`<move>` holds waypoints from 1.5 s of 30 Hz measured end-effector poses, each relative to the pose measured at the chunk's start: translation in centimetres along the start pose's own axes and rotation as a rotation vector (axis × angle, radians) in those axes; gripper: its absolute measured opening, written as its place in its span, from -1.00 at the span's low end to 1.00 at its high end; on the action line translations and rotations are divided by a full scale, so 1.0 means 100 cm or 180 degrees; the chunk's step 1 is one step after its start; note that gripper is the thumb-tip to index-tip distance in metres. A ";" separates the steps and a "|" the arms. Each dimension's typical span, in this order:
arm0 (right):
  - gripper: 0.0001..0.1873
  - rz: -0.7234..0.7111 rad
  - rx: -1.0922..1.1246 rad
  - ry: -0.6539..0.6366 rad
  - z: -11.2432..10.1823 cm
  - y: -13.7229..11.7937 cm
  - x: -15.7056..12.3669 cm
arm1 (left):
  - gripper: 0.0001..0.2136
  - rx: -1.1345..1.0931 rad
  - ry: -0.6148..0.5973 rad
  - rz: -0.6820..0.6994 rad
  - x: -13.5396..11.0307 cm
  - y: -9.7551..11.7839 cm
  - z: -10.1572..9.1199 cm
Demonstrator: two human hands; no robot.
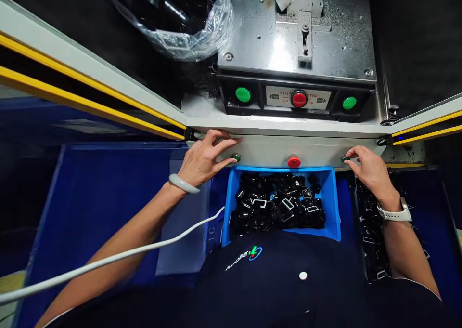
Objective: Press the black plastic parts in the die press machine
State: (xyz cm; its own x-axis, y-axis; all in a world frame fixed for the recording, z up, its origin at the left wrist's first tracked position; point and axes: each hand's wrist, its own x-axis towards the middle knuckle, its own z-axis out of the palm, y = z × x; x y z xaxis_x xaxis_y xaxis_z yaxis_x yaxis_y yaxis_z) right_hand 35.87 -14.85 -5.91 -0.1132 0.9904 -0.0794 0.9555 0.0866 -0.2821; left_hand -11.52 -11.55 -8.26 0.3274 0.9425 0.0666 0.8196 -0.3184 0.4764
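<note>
My left hand rests against the machine's white front panel, fingers spread, with a fingertip on the small green button at the left. My right hand is curled over the green button at the right, fingertips touching it. A red button sits between them. Below it a light blue bin holds several black plastic parts. Neither hand holds anything.
Above the panel is a control strip with two green buttons and a red stop button, then a metal press table. A plastic bag of black parts lies upper left. Dark blue crates flank the bin; more black parts right. A white cable crosses my left arm.
</note>
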 end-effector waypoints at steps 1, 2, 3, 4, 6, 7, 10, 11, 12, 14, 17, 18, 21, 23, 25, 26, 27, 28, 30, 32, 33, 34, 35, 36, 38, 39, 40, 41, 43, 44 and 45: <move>-0.91 0.0001 0.0016 0.0021 0.001 0.000 0.000 | -0.60 0.0147 -0.0087 0.0030 0.001 -0.005 0.001; -0.91 0.0005 0.0003 0.0062 0.002 -0.001 0.001 | -0.60 0.0259 -0.0126 0.0056 0.002 -0.008 0.002; -0.91 0.0024 -0.0044 0.0128 0.004 -0.003 0.001 | -0.60 0.0356 -0.0133 0.0058 0.003 -0.008 0.003; -0.90 0.0062 -0.0124 0.0213 0.006 -0.005 0.001 | -0.61 0.0449 -0.0130 0.0036 0.003 -0.007 0.004; -0.87 0.0164 -0.0318 0.0378 0.012 -0.008 0.002 | -0.61 0.0604 -0.0128 -0.0054 0.002 -0.001 0.006; -0.86 0.0200 -0.0398 0.0434 0.014 -0.009 0.001 | -0.61 0.0658 -0.0127 -0.0099 0.001 0.003 0.006; -0.84 0.0161 -0.0551 0.0538 0.019 -0.014 -0.005 | -0.62 0.0746 -0.0019 -0.0144 -0.004 0.014 0.007; -0.83 0.0109 -0.0581 0.0571 0.020 -0.018 -0.009 | -0.63 0.0729 0.0054 -0.0112 -0.005 0.018 0.008; -0.82 0.0039 -0.0589 0.0585 0.022 -0.024 -0.013 | -0.65 0.0646 0.0102 -0.0034 -0.006 0.023 0.011; -0.78 -0.0145 -0.0510 0.0408 0.030 -0.042 -0.023 | -0.71 0.0260 -0.0033 0.0320 -0.007 0.033 0.020; -0.72 -0.0473 -0.0468 -0.0632 0.056 -0.077 -0.033 | -0.77 -0.0307 -0.0948 0.1221 -0.002 0.049 0.048; -0.71 -0.0548 -0.0523 -0.0994 0.067 -0.089 -0.034 | -0.78 -0.0336 -0.1321 0.1504 0.001 0.054 0.060; -0.66 -0.0678 -0.0706 -0.1532 0.102 -0.112 -0.032 | -0.78 0.0012 -0.2097 0.2134 0.011 0.065 0.099; -0.60 -0.0732 -0.0751 -0.1614 0.119 -0.118 -0.028 | -0.82 0.0225 -0.2268 0.2349 0.014 0.068 0.121; -0.58 -0.0773 -0.0789 -0.1689 0.128 -0.118 -0.026 | -0.84 0.0288 -0.2297 0.2408 0.013 0.068 0.136; -0.58 -0.0778 -0.0806 -0.1716 0.130 -0.116 -0.025 | -0.83 0.0286 -0.2289 0.2390 0.011 0.067 0.142; -0.57 -0.0769 -0.0824 -0.1735 0.130 -0.115 -0.025 | -0.82 0.0291 -0.2275 0.2367 0.008 0.065 0.146; -0.58 -0.0750 -0.0843 -0.1746 0.129 -0.113 -0.026 | -0.79 0.0294 -0.2258 0.2338 0.005 0.064 0.149; -0.59 -0.0701 -0.0874 -0.1750 0.123 -0.109 -0.028 | -0.74 0.0293 -0.2238 0.2276 0.000 0.060 0.152; -0.62 -0.0662 -0.0883 -0.1716 0.113 -0.105 -0.031 | -0.69 0.0289 -0.2245 0.2204 -0.003 0.057 0.155; -0.64 -0.0652 -0.0879 -0.1683 0.107 -0.102 -0.033 | -0.67 0.0285 -0.2259 0.2167 -0.004 0.055 0.156; -0.65 -0.0645 -0.0879 -0.1649 0.101 -0.100 -0.036 | -0.65 0.0275 -0.2281 0.2133 -0.004 0.053 0.157; -0.66 -0.0630 -0.0864 -0.1594 0.095 -0.097 -0.039 | -0.62 0.0262 -0.2306 0.2101 -0.005 0.052 0.158; -0.67 -0.0611 -0.0811 -0.1508 0.090 -0.094 -0.042 | -0.60 0.0246 -0.2330 0.2068 -0.005 0.050 0.158; -0.68 -0.0557 -0.0570 -0.1221 0.082 -0.087 -0.050 | -0.56 0.0215 -0.2368 0.1988 -0.006 0.048 0.160; -0.68 -0.0522 -0.0396 -0.1031 0.079 -0.083 -0.054 | -0.55 0.0202 -0.2381 0.1944 -0.006 0.047 0.160; -0.68 -0.0491 -0.0203 -0.0837 0.077 -0.080 -0.058 | -0.54 0.0190 -0.2388 0.1901 -0.006 0.047 0.161; -0.68 -0.0464 -0.0011 -0.0663 0.076 -0.076 -0.061 | -0.53 0.0176 -0.2390 0.1862 -0.006 0.046 0.161; -0.66 -0.0414 0.0311 -0.0435 0.076 -0.071 -0.067 | -0.52 0.0129 -0.2381 0.1809 -0.006 0.048 0.159; -0.66 -0.0383 0.0468 -0.0357 0.075 -0.069 -0.070 | -0.52 0.0098 -0.2375 0.1800 -0.006 0.049 0.156; -0.67 -0.0343 0.0643 -0.0277 0.074 -0.067 -0.072 | -0.52 0.0089 -0.2367 0.1811 -0.006 0.051 0.151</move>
State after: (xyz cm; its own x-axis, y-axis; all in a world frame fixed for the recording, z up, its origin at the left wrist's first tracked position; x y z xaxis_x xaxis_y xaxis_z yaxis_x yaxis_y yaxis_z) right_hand 28.21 -23.33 -10.56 -0.2429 0.9628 -0.1182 0.8637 0.1592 -0.4783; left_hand -0.41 -15.29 -19.07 0.8914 0.3404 -0.2992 0.4516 -0.7231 0.5226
